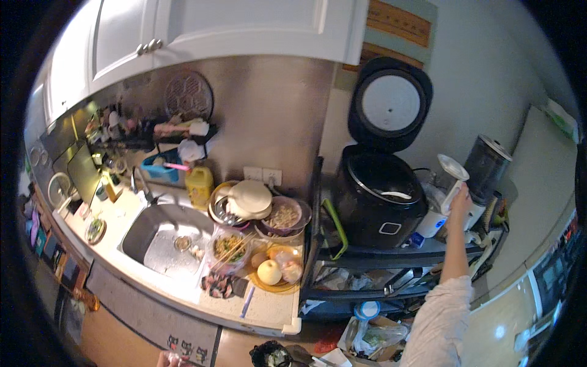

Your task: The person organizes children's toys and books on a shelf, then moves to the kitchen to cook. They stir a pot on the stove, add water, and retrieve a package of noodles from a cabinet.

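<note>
My right hand (pixel 460 200), at the end of a stretched arm in a pale sleeve, is closed around the white handle (pixel 451 198) of a lidded kitchen vessel on the rack's top shelf. Its round whitish lid (pixel 453 167) shows above the hand. To the left of it stands a black rice cooker (pixel 380 220) with its lid (pixel 390 108) raised and a white spoon (pixel 395 195) in it. At the bottom edge, my left hand (pixel 166 360) is partly cut off and holds a small whitish thing (pixel 175 357), too blurred to identify.
A dark blender-like jar (pixel 488 160) stands right of the vessel. On the counter are a steel sink (pixel 165 243), a bowl of food with chopsticks (pixel 229 247), a yellow plate of fruit (pixel 275 288) and stacked bowls (pixel 250 197). A cardboard box (pixel 351 332) sits on the floor.
</note>
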Demonstrator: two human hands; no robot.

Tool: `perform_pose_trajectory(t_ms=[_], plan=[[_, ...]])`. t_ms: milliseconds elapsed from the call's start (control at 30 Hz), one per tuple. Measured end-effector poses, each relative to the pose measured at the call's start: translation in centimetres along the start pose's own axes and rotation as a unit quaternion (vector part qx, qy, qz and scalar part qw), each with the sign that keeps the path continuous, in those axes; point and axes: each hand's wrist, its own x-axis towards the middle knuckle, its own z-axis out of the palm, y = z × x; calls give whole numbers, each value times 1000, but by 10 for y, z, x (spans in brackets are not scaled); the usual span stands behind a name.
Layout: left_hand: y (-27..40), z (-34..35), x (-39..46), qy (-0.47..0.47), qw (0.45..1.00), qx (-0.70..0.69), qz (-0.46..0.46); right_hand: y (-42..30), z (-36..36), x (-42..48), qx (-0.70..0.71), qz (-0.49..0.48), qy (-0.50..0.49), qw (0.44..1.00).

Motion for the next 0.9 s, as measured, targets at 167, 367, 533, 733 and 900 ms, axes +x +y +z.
perform_pose_trajectory(t_ms=[167, 367, 533, 733, 900], plan=[[-13, -8, 20, -52, 998, 9, -20, -11, -14, -11, -29, -29, -104, 994], [-16, -27, 53, -100, 993, 7, -61, 136, -86, -15, -481, -219, 0, 849], [-65, -79, 77, -56, 986, 118, -99, 121, -36, -140, -261, -188, 110, 941], [-20, 13, 104, -53, 984, -7, -172, 110, -43, -149, -325, -169, 131, 921], [-22, 69, 126, -83, 976, -21, -198, 105, -47, -142, -326, -149, 109, 927]])
